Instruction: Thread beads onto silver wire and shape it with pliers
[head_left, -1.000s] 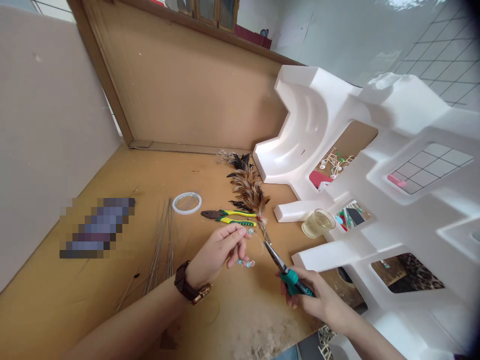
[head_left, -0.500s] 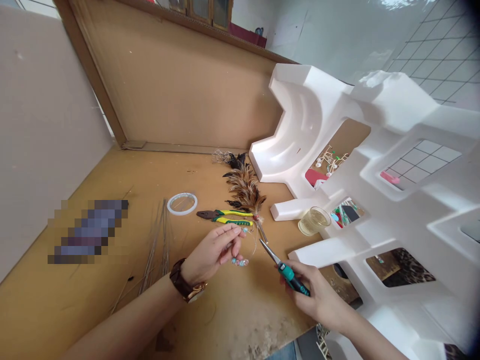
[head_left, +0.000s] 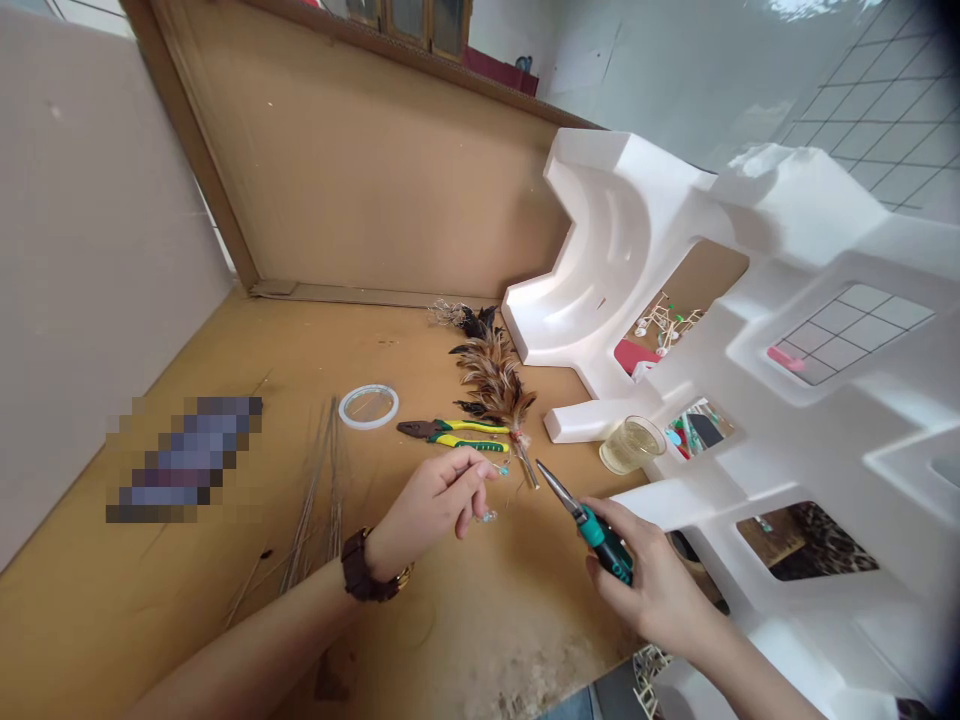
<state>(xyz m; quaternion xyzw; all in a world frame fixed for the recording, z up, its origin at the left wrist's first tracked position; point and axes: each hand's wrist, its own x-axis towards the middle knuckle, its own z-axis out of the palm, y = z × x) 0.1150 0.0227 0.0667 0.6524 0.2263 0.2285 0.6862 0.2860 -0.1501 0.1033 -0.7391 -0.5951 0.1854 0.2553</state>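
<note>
My left hand (head_left: 435, 500) is closed in a pinch on a thin wire strung with small pale-blue beads (head_left: 487, 516), held just above the brown board. A brown watch sits on that wrist. My right hand (head_left: 649, 585) grips teal-handled needle-nose pliers (head_left: 589, 525), their tips pointing up-left toward the beads with a small gap between. Just beyond both hands lies a bundle of brown and black feathers (head_left: 495, 380) bound at its near end.
Yellow-green pliers (head_left: 454, 435) and a white tape ring (head_left: 368, 406) lie on the board (head_left: 262, 350). Thin dry stalks (head_left: 319, 490) spread at the left. A glass cup (head_left: 631, 445) stands by large white foam packing (head_left: 750, 350) at the right.
My right hand has drawn the teal pliers back to the right and slightly up, away from the beads. My left hand has curled closer over the beaded wire.
</note>
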